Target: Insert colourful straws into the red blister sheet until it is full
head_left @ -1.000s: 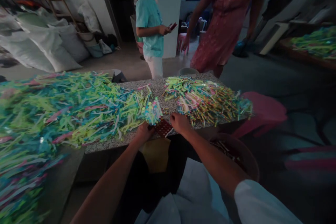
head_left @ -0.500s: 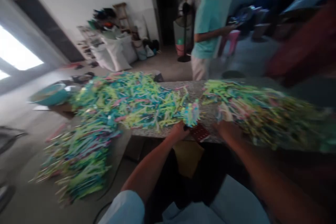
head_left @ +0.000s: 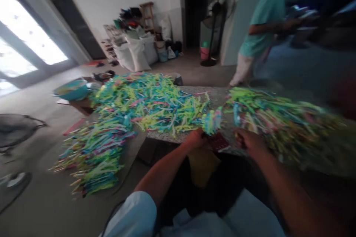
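Note:
My left hand (head_left: 196,137) is closed at the table's front edge, beside a dark red piece with white dots (head_left: 218,142). Its fingertips are hidden, so what it grips does not show clearly. Just above them stands a small upright bunch of blue, white and yellow strips (head_left: 213,120). My right hand (head_left: 251,141) is closed in a pinch, with a small yellowish bit at its fingertips. Near it lie a blue-white strip (head_left: 237,114) and a large heap of colourful thin strips (head_left: 280,113). Another heap of strips (head_left: 155,100) spreads to the left.
The speckled stone tabletop (head_left: 218,96) shows between the heaps. Strips (head_left: 102,152) also cover a lower surface at left, near a turquoise basin (head_left: 71,89). A person (head_left: 263,26) stands beyond the table at right. Behind are a standing fan (head_left: 215,9) and white sacks (head_left: 136,52).
The view has swung left, so the scene sits further right. The person beyond the table appears further right and leaning. My right hand shows more clearly, pinched; my left stays by the dotted piece.

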A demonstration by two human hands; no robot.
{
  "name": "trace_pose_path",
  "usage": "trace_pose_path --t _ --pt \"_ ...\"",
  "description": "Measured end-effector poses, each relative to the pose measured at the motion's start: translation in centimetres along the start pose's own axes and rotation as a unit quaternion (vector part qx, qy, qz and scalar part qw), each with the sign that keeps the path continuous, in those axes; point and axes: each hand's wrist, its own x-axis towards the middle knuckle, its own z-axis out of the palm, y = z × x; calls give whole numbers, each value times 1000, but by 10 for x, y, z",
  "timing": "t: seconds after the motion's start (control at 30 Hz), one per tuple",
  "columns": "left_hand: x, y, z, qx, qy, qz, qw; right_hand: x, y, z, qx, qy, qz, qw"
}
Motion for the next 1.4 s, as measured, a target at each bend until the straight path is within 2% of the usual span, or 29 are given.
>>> trace_pose_path --t 0.1,0.2,0.3,0.4,0.6,0.77,1.0,1.23,1.4 --pt "2 -2 -2 -15 13 7 1000 -12 -7 14 82 -48 14 995" --pt "4 -5 -3 6 17 18 1000 -12 1 22 74 -79 -16 994" --pt "3 -4 -4 29 19 22 999 -6 12 30 5 -94 -42 995" --pt "2 -4 -5 33 23 28 999 2 14 36 -127 -80 -41 988" --pt "2 -6 -6 41 14 36 998 10 -2 38 -355 -55 -114 926" --pt "3 -7 -3 30 23 38 999 15 -6 35 -477 -77 -101 869" --pt "4 -7 -1 33 26 48 998 14 -2 36 -491 -94 -191 845" --pt "3 -8 -1 40 30 53 997 10 -2 44 -501 -77 -216 834" --pt "3 -8 -1 45 34 54 997 12 1 40 -502 -78 -221 832"
